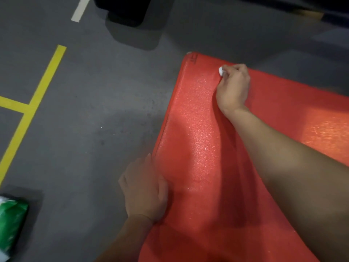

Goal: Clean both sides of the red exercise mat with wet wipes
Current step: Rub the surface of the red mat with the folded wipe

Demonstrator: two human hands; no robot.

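Red exercise mat [264, 129]: flat on floor, upper face mid-wipe, right hand [233, 87] pinching wet wipe [221, 71] near far corner, left hand [145, 188] gripping side edge; underside seemingly pending.

At right of frame a red exercise mat [198, 129] lies on grey floor [94, 110]. The right hand [233, 87] pinches a white wet wipe [221, 71] near the mat's upper corner; the left hand [144, 188] grips its left edge. A green pack [11, 224] sits lower left.

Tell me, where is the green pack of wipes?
The green pack lies on the grey floor at the head view's bottom left, below the yellow line, apart from the red mat.
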